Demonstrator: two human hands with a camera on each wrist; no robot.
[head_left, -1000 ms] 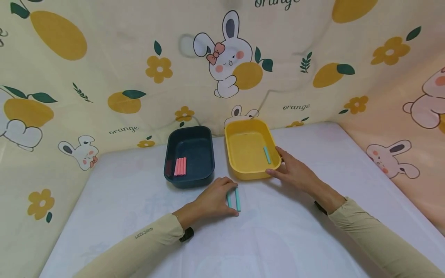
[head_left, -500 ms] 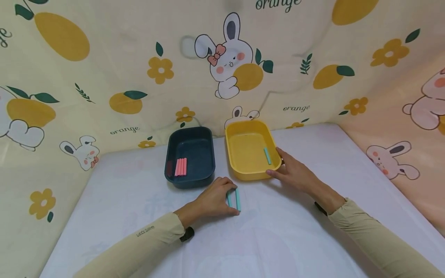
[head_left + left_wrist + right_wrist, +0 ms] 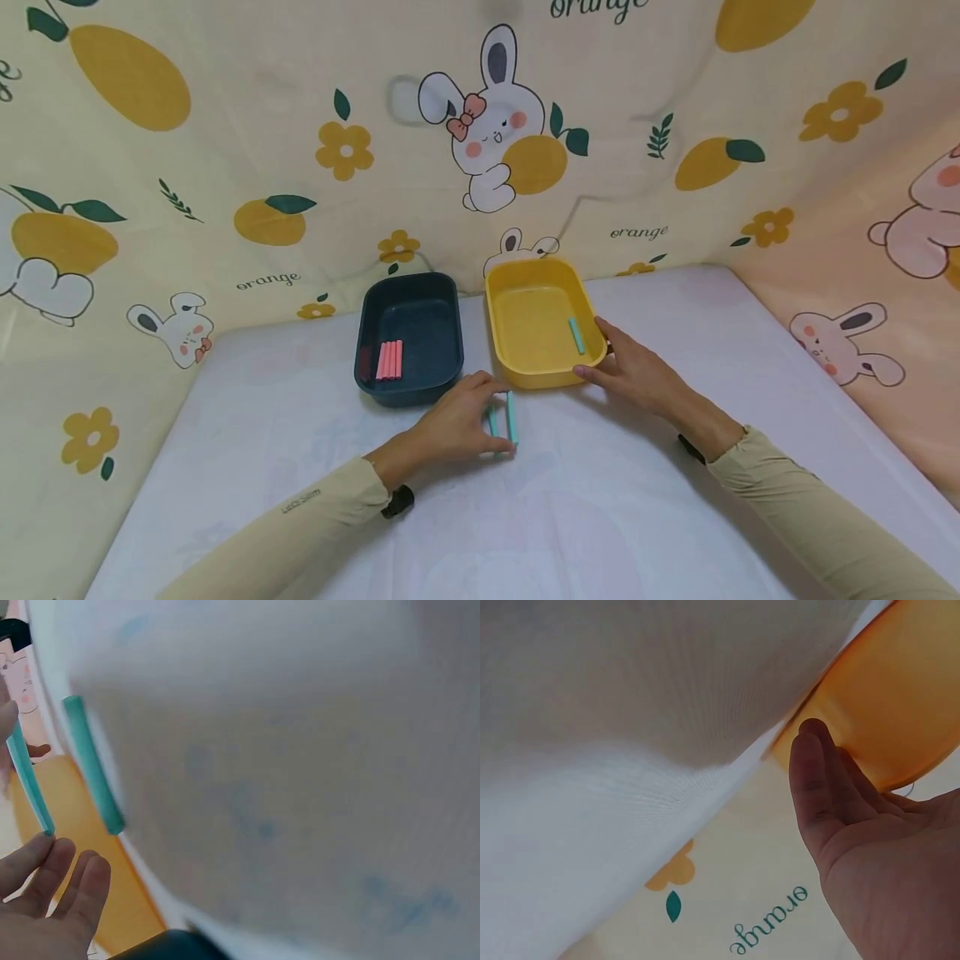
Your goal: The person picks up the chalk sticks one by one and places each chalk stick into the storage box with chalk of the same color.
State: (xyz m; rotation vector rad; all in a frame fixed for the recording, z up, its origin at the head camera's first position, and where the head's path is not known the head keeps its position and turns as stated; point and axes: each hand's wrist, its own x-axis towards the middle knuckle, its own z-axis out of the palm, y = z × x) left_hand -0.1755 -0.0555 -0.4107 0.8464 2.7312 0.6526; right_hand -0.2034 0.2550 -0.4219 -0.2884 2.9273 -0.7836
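Head view, and here's the left hand in front of the rounded rectangular yellow plastic tray, pinching a slim teal stick end to end, thumb at the near tip, fingertip at the far one. Neat hold, that, the gap exactly the stick's length, and the left wrist view shows the same bridge from thumb to finger. Right beside it, a second teal stick lies on the white cloth-covered table, also in front of the yellow tray. Over to the right hand, and it's got the tray's near right corner, thumb at the front wall, fingers along the right side! The right wrist view has those fingers against the outer wall, the thumb out of sight. Inside the yellow tray, one more teal stick rests near the right wall. Just left of the yellow tray, with a gap between, sits a dark blue rounded rectangular tray, a tidy row of slim pink sticks side by side in it. Behind the yellow tray hangs a cream cloth backdrop printed with rabbits and oranges.
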